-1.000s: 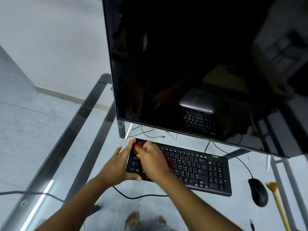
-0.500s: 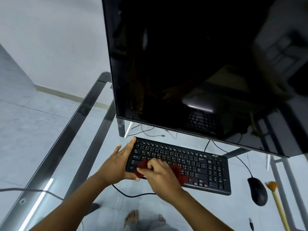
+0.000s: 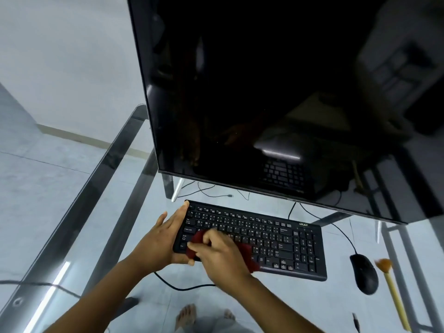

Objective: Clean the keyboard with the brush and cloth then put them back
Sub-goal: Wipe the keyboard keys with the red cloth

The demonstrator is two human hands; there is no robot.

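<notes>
Seen from the head camera, a large dark monitor (image 3: pixel 264 92) fills the upper frame and hides the far side of a glass desk (image 3: pixel 79 239) with a metal frame; loose cables trail beneath the screen. A black mouse (image 3: pixel 364 273) lies to the right of the black keyboard (image 3: pixel 283 241), and just beyond it rests the brush (image 3: pixel 392 292), a slim yellow stick with a fan of orange bristles, well apart from both hands. A black cable (image 3: pixel 182 286) loops under the forearms, and 2 bare feet (image 3: pixel 186 316) show through the glass. The left hand (image 3: pixel 163 239) lies open, its fingers straight against the keyboard's left end, the thumb at the near corner. The right hand (image 3: pixel 222 254), fingers curled, bunches the dark red cloth (image 3: pixel 246 251) and presses it on the keys of the keyboard's left half. The cloth looks soft and crumpled, spilling out on either side of the hand.
</notes>
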